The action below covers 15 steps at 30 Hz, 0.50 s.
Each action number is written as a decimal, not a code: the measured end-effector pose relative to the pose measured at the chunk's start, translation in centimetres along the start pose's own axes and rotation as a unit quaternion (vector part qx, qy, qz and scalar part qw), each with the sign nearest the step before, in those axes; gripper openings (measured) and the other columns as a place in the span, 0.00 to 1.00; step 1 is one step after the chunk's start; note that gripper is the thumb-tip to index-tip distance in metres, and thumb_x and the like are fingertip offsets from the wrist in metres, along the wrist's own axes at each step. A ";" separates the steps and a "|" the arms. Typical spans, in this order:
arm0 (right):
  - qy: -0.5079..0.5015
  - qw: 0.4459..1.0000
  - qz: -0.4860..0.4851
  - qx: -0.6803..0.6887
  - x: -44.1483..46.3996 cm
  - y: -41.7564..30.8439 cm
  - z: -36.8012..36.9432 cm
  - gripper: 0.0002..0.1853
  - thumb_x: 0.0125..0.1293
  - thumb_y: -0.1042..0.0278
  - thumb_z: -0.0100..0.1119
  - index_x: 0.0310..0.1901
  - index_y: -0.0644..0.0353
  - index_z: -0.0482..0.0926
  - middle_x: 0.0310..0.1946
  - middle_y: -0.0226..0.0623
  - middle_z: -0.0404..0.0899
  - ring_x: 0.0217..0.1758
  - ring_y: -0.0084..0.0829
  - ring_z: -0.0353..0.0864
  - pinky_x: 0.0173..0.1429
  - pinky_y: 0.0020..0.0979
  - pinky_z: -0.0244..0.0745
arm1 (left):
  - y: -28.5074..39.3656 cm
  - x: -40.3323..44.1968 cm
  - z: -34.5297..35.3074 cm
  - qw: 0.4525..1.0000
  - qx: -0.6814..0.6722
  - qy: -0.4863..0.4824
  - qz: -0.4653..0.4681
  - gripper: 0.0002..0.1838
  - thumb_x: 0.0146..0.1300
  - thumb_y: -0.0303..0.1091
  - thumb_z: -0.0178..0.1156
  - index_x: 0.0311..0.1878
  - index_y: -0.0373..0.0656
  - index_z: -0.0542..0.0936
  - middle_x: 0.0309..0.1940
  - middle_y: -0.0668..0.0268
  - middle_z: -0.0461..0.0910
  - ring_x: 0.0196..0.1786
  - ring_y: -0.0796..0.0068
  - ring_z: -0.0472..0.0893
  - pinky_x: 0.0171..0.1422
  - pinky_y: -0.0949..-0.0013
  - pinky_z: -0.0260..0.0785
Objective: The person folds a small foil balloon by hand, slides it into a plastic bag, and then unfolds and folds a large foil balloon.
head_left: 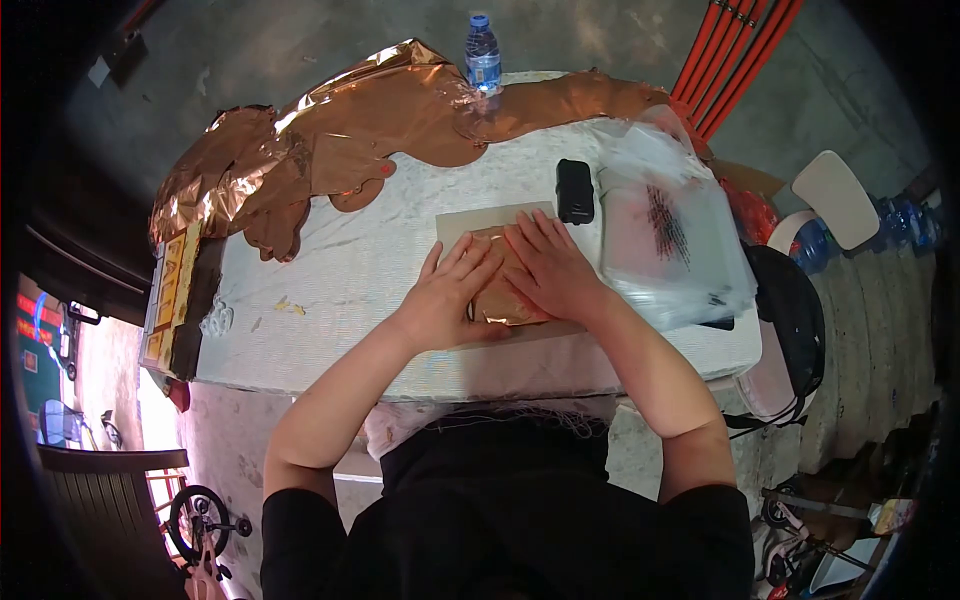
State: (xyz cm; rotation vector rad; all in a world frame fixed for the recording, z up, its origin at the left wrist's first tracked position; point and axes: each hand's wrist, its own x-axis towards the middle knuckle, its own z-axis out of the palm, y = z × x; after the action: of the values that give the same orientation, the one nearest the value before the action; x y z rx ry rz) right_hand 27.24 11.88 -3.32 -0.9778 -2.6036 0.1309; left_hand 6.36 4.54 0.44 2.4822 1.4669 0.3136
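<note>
A piece of shiny copper-coloured foil (pixel 500 302) lies on a flat grey-beige sheet (pixel 458 222) near the front of the table. My left hand (pixel 448 298) rests flat on the foil's left side, its fingers stretched out and the thumb pointing right. On the upper right part lies my right hand (pixel 553 265), palm down with the fingers extended. Both hands are open and touch the foil without gripping it. They hide much of its surface, so I cannot tell whether anything lies under it.
Crumpled copper foil (pixel 350 130) covers the table's back and left edges. A water bottle (pixel 483 60) stands at the back. A black phone (pixel 575 191) lies beside a stack of clear plastic bags (pixel 670 240) at right. A yellow-patterned box (pixel 172 295) stands at the left edge.
</note>
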 end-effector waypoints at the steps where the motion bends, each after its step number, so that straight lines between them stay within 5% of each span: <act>1: 0.007 1.000 -0.006 -0.013 0.0 0.0 0.0 0.31 0.69 0.51 0.48 0.67 0.63 0.61 0.70 0.52 0.55 0.75 0.53 0.50 0.76 0.50 0.45 | -0.1 -0.1 0.1 1.000 0.001 0.001 -0.001 0.53 0.48 0.64 0.65 0.72 0.42 0.60 0.74 0.53 0.53 0.78 0.54 0.45 0.78 0.47 0.36; 7: 0.021 0.999 0.000 -0.025 0.0 -0.1 0.3 0.32 0.69 0.48 0.47 0.68 0.63 0.61 0.70 0.53 0.56 0.74 0.54 0.52 0.75 0.51 0.45 | 0.0 -0.1 -0.4 0.998 -0.055 -0.005 -0.018 0.54 0.46 0.53 0.72 0.74 0.47 0.56 0.75 0.55 0.50 0.79 0.58 0.43 0.79 0.51 0.32; 10: 0.018 1.000 0.001 -0.015 0.1 0.0 0.3 0.34 0.67 0.46 0.47 0.66 0.64 0.65 0.69 0.54 0.57 0.74 0.54 0.52 0.76 0.49 0.45 | -0.1 1.0 -0.7 0.993 -0.075 0.087 0.014 0.48 0.47 0.45 0.72 0.71 0.45 0.61 0.72 0.53 0.56 0.76 0.54 0.53 0.77 0.51 0.42; 12: -0.009 0.999 -0.007 -0.030 0.4 0.1 -0.1 0.35 0.66 0.45 0.48 0.66 0.64 0.64 0.70 0.54 0.56 0.75 0.53 0.52 0.76 0.49 0.45 | 0.7 3.1 -0.6 0.966 -0.166 0.163 0.112 0.34 0.49 0.39 0.70 0.61 0.43 0.71 0.65 0.54 0.67 0.67 0.51 0.66 0.71 0.49 0.55; 15: -0.012 0.992 -0.029 -0.125 0.2 1.1 2.3 0.36 0.66 0.43 0.48 0.67 0.63 0.63 0.71 0.53 0.55 0.75 0.52 0.51 0.76 0.50 0.44 | 3.4 7.1 2.2 0.944 -0.137 0.204 0.218 0.24 0.49 0.36 0.68 0.51 0.41 0.77 0.57 0.57 0.74 0.58 0.52 0.73 0.62 0.51 0.63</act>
State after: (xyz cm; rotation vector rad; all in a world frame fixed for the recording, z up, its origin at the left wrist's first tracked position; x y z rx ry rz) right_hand 26.99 12.95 -5.64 -0.9844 -2.7135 -0.2047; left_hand 13.17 8.95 -0.14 2.5767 0.8812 1.0910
